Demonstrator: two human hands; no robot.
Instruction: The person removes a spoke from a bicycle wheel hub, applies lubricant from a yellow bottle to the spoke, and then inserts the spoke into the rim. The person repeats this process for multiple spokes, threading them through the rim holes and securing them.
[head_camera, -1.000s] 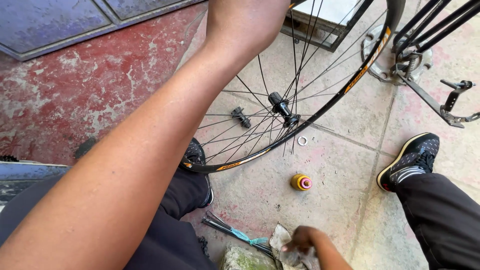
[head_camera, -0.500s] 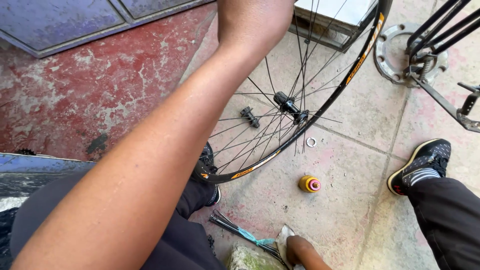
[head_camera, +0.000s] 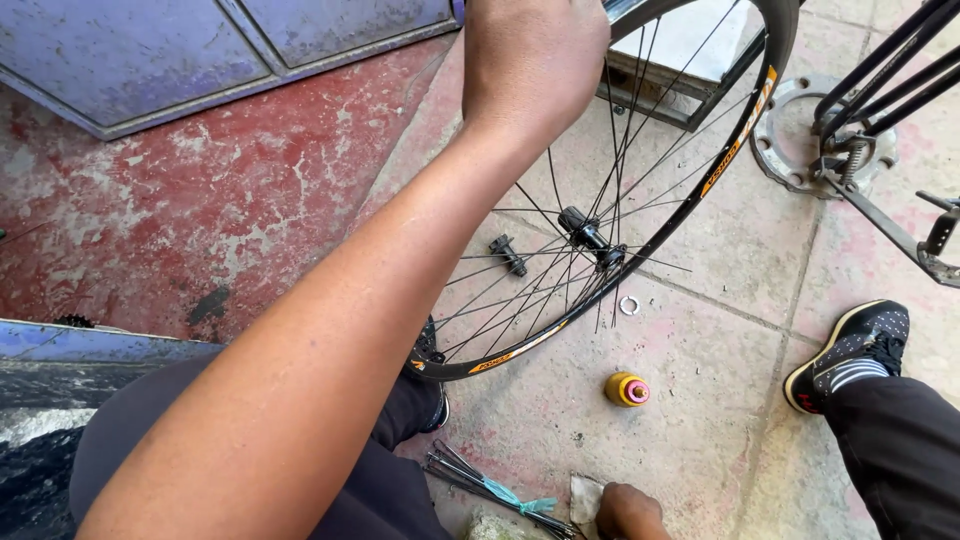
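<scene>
A black bicycle wheel rim (head_camera: 722, 168) with orange lettering stands upright on the paved floor, its hub (head_camera: 585, 233) and thin spokes showing. My left hand (head_camera: 535, 60) is closed over the top of the rim, arm stretched out from the lower left. At the bottom edge my right hand (head_camera: 630, 512) rests by a pale cloth (head_camera: 585, 494); it is mostly cut off, so its grip is unclear. A bundle of loose spokes (head_camera: 478, 482) tied with teal string lies just left of it.
On the floor lie a small yellow bottle (head_camera: 627, 389), a metal washer (head_camera: 629, 305) and a small black part (head_camera: 508, 254). My shoe (head_camera: 852, 349) is at the right. A bicycle frame (head_camera: 880, 90) and a metal ring (head_camera: 785, 145) stand top right, a blue door (head_camera: 200, 50) top left.
The view has tipped down and shifted, so the wheel sits higher in frame. My right hand has dropped toward the bottom edge. My left hand stays on the rim.
</scene>
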